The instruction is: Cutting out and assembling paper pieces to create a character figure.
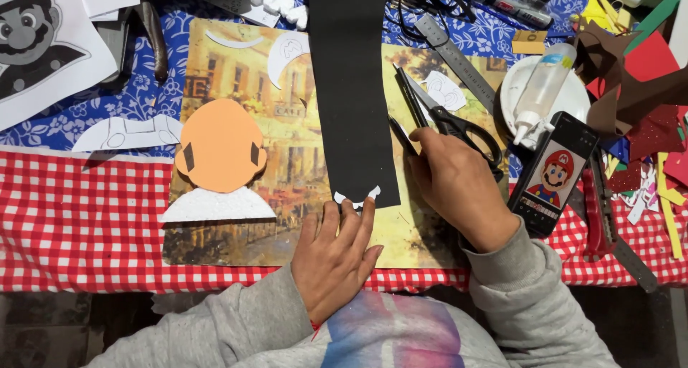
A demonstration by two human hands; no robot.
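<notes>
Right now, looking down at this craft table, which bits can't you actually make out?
Head view only:
- Small white paper template: mostly hidden under the left hand fingertips and the black foam strip.
- Pen: its tip is covered by the right hand.
- Scissors: the lower handle is behind the same hand.
- Printed character sheet: cut off by the left edge.
- Black foam strip: its top runs off the frame.

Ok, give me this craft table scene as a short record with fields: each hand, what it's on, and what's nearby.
left hand: left hand flat, fingertips pressing a small white paper cutout onto the black foam strip
right hand: right hand holding a dark pen at the strip's right edge
beside right hand: black scissors, phone
left of strip: orange foam head shape
surface: picture mat on red checked cloth
</notes>
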